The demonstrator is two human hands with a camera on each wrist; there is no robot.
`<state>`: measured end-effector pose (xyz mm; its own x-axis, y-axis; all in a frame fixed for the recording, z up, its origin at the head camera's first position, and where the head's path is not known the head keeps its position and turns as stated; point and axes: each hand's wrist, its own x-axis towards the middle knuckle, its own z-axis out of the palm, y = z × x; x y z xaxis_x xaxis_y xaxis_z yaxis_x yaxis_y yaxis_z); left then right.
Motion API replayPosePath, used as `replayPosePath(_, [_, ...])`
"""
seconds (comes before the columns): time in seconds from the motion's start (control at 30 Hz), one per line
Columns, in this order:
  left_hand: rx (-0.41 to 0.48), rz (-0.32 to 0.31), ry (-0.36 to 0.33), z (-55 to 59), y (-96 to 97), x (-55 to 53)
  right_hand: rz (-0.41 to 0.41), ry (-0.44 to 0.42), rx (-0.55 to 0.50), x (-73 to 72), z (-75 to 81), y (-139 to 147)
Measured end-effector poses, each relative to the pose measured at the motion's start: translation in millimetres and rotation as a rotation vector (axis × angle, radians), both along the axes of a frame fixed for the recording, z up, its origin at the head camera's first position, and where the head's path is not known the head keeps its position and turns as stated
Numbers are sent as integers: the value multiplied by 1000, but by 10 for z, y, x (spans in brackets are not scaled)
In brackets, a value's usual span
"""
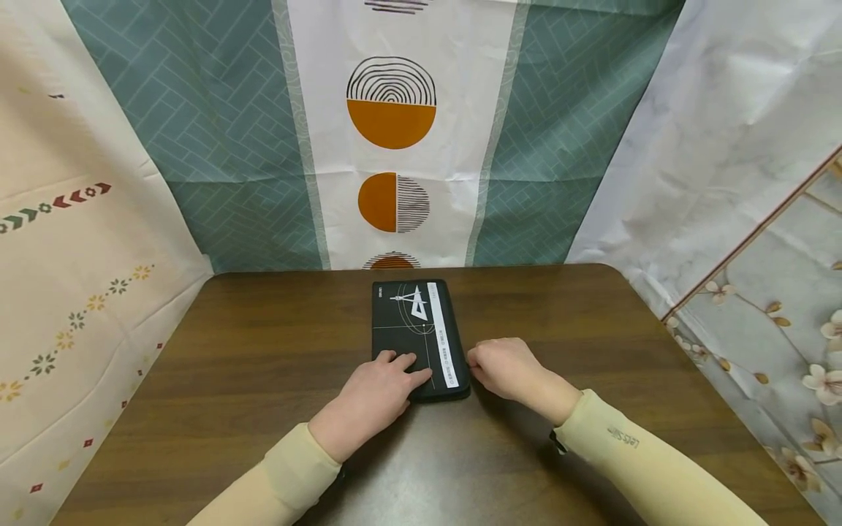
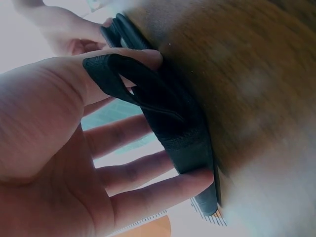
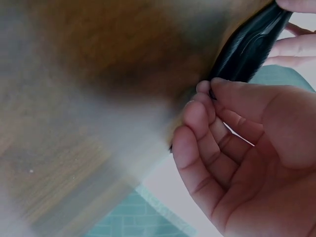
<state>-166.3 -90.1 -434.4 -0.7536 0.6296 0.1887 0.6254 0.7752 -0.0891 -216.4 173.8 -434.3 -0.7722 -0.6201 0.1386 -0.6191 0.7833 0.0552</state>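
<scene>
A black zip case (image 1: pixel 401 332), printed with a compass, a set square and a white strip of text, lies flat on the table. My left hand (image 1: pixel 375 391) rests on its near left part with the fingers spread across the cover. In the left wrist view the thumb lies at the case's side, beside a black strap loop (image 2: pixel 165 101). At the right edge, near the front corner, my right hand (image 1: pixel 509 371) pinches the small black zipper pull (image 3: pixel 213 94) between thumb and forefinger, the other fingers curled. The closed cover hides the contents.
The brown wooden table (image 1: pixel 283 321) extends on both sides of the case. Behind it hangs a green and white curtain (image 1: pixel 230 146) with orange circles. A cream patterned cloth (image 1: pixel 79 256) borders the left, a floral cloth (image 1: pixel 756 307) the right.
</scene>
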Motion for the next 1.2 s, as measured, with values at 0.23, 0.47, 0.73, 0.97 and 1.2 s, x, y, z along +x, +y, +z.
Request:
replayPosePath(0.23, [-7,-3,6,-23,-3,-30,48,-13,-6,149,18,19])
replayPosePath(0.47, [4,-9,0,-3,-4,-22,58,-37,14,273,16,5])
replayPosePath(0.73, [1,-8,-10,-28,-19,-24,79,-5,15,366,21,-41])
replayPosePath(0.97, [-10,-1,1,-24,-9,-6,35,15,-11,392,12,-71])
replayPosePath(1.2, [-34,-26,5,-5,13,36,-66,13,-30,368,5,-68])
